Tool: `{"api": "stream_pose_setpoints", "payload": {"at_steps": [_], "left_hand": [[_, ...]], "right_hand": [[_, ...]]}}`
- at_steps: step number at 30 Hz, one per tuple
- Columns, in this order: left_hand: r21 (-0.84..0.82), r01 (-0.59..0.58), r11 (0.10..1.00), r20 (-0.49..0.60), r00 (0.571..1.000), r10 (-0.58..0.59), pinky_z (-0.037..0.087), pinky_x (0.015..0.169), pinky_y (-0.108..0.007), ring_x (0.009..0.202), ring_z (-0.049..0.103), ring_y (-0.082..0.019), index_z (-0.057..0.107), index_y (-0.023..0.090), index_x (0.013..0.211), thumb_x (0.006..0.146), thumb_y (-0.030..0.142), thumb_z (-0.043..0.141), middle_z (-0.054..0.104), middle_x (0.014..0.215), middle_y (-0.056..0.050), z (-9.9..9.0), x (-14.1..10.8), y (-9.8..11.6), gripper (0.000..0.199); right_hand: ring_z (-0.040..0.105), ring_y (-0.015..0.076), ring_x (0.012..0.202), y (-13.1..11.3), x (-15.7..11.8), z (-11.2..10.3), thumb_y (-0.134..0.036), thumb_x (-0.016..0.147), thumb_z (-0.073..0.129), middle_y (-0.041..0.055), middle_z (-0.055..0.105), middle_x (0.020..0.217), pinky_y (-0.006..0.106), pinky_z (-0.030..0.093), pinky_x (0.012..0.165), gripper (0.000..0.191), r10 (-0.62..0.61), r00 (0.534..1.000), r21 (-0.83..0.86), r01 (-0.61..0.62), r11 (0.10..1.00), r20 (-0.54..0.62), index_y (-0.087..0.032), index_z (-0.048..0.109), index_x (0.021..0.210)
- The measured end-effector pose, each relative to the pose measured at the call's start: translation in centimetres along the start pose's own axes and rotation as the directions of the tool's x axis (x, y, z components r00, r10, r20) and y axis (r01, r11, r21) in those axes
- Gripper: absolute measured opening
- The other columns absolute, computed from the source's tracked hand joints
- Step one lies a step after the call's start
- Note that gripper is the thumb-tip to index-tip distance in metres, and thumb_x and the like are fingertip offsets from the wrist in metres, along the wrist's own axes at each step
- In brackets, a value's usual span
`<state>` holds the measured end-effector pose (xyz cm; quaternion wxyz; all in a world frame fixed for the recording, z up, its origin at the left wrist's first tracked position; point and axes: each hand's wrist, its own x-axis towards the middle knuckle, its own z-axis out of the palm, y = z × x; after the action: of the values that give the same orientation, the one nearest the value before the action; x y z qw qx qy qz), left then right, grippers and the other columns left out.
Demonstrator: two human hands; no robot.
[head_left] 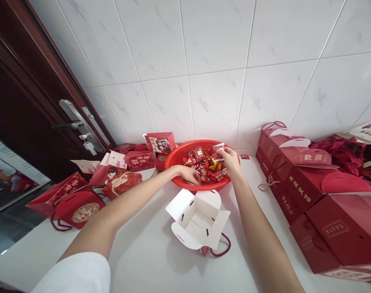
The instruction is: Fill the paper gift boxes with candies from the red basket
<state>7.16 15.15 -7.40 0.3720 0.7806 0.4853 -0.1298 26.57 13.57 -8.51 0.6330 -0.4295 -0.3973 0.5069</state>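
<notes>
A red plastic basket (170, 159) against the tiled wall holds a heap of wrapped candies (204, 174). My left hand (189, 175) reaches over its left front rim, fingers bent and pressed together down at the candies; whatever they grip is hidden. At the basket's right side, my right hand (231, 162) pinches a red-and-white candy packet (217, 150) above the heap. In front of the basket stands an opened gift box (200, 221), its white flaps spread outward. Nothing shows on its white inside bottom, and a dark red cord handle (224, 247) loops out at its right.
Several red gift boxes (139, 160) and a round-fronted red box (80, 209) crowd the left of the white table (149, 260). A row of larger red boxes (295, 183) lines the right, with dark red ribbon material (341, 152) behind. A door with keys (88, 144) stands left.
</notes>
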Motion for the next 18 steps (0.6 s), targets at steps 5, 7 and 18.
{"api": "stream_pose_setpoints", "payload": {"at_steps": [5,7,18], "left_hand": [[-0.07,-0.159,0.985,0.011,0.987,0.16,0.052,0.074,-0.027,0.089,0.067,-0.024,0.08,0.025,0.081,0.05,0.026,0.079,0.077,0.095,0.0,0.2,1.1,1.1,0.031],[-0.036,-0.153,0.988,0.017,0.988,0.154,0.053,0.072,-0.029,0.086,0.067,-0.025,0.079,0.024,0.081,0.05,0.024,0.079,0.077,0.091,-0.001,0.3,1.5,1.5,0.031],[0.185,-0.106,0.977,-0.317,0.934,0.161,0.047,0.068,-0.026,0.08,0.065,-0.022,0.074,0.021,0.093,0.064,0.023,0.072,0.072,0.086,-0.002,-1.2,1.6,0.4,0.029]], "right_hand": [[0.06,0.0157,0.062,0.0,-0.1,0.0,-0.034,0.057,0.067,-0.0011,0.066,0.073,0.025,0.047,0.052,0.025,-0.007,1.0,-0.001,0.007,1.0,0.002,-0.02,0.062,0.078],[0.06,0.0157,0.063,-0.1,-0.2,0.1,-0.033,0.057,0.067,-0.0014,0.066,0.071,0.024,0.047,0.052,0.025,-0.007,1.0,-0.003,0.007,1.0,-0.002,-0.02,0.062,0.077],[0.06,0.0157,0.063,0.1,0.0,-0.1,-0.033,0.058,0.068,-0.0016,0.066,0.07,0.025,0.046,0.052,0.023,-0.016,1.0,-0.005,0.016,1.0,0.008,-0.02,0.063,0.076]]}}
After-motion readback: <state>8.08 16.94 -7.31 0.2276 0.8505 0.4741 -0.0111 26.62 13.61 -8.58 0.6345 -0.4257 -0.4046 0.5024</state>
